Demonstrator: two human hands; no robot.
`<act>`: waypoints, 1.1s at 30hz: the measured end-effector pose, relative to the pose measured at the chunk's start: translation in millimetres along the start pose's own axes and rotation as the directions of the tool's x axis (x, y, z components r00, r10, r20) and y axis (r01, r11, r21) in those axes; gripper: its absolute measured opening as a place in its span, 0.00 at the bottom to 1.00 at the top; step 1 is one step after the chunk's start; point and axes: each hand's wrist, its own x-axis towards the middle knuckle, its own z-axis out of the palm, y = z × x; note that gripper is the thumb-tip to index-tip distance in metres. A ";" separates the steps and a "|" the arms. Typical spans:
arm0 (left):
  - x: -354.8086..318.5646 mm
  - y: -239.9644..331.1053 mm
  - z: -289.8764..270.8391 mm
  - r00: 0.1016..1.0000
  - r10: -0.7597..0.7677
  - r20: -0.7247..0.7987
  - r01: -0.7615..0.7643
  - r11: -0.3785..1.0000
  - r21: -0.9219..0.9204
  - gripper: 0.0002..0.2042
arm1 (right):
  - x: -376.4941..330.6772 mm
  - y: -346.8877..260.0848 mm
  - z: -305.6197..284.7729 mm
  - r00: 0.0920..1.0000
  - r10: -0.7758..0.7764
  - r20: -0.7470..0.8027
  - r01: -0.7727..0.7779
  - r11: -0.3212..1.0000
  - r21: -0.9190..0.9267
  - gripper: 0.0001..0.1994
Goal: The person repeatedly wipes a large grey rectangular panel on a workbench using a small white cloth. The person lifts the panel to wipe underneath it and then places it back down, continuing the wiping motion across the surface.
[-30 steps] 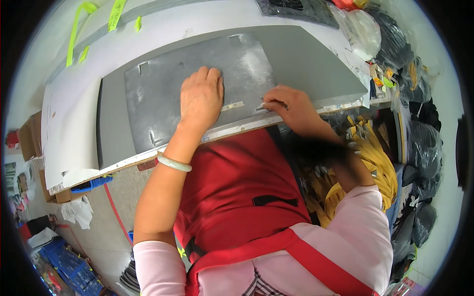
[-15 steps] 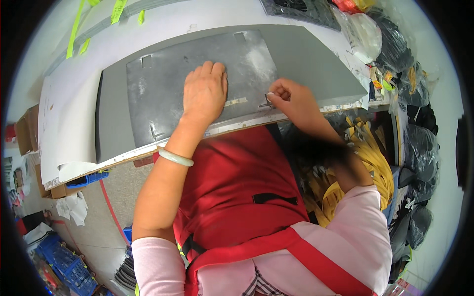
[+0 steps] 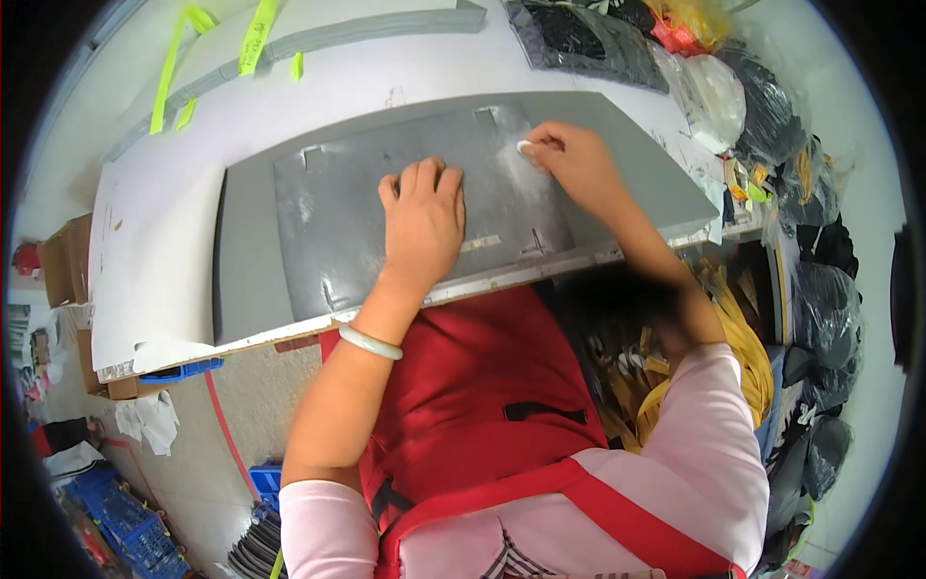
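A dark grey flat template (image 3: 338,236) with slots cut near its corners and white smudges lies on a larger grey sheet (image 3: 641,179). My left hand (image 3: 424,227) rests on the middle of the template, palm down, fingers apart and a little bent. A small strip of tape (image 3: 480,243) shows beside it. My right hand (image 3: 579,169) pinches a small piece of white chalk (image 3: 525,148) over the template's right side, near the far right slot (image 3: 485,118). Whether the chalk touches the surface I cannot tell.
A curled white sheet (image 3: 159,261) lies at the table's left. Stacked grey sheets with neon green strips (image 3: 253,39) are at the far left. Plastic bags (image 3: 709,92) crowd the far right. Yellow straps (image 3: 738,357) hang below the table's right side.
My right hand with the chalk has moved away from the near right slot, toward the template's far right side. My left hand stays on the template, its fingers now more spread. The view has shifted.
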 end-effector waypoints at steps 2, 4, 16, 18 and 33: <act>-4.7 -2.6 9.9 0.996 -0.008 -0.088 0.016 0.996 0.091 0.16 | 30.1 -4.4 7.4 0.998 -0.057 -0.033 0.052 0.988 -0.143 0.07; -2.7 0.3 9.0 0.994 -0.065 0.088 0.059 0.996 0.070 0.20 | 57.4 8.9 11.2 0.959 -0.273 -0.071 0.246 0.934 -0.259 0.07; -4.3 -1.3 11.2 0.995 -0.069 0.077 0.064 0.996 0.069 0.19 | 93.8 18.8 31.8 0.902 -0.418 0.113 0.388 0.666 -0.637 0.07; -4.9 -2.2 10.4 0.995 -0.073 0.073 0.068 0.995 0.069 0.19 | 97.1 17.3 28.2 0.917 -0.380 0.120 0.354 0.637 -0.685 0.07; -5.7 -4.8 18.2 0.998 -0.061 0.033 0.058 0.994 0.096 0.19 | 111.5 5.5 17.9 0.994 0.032 0.101 0.010 0.921 -0.389 0.06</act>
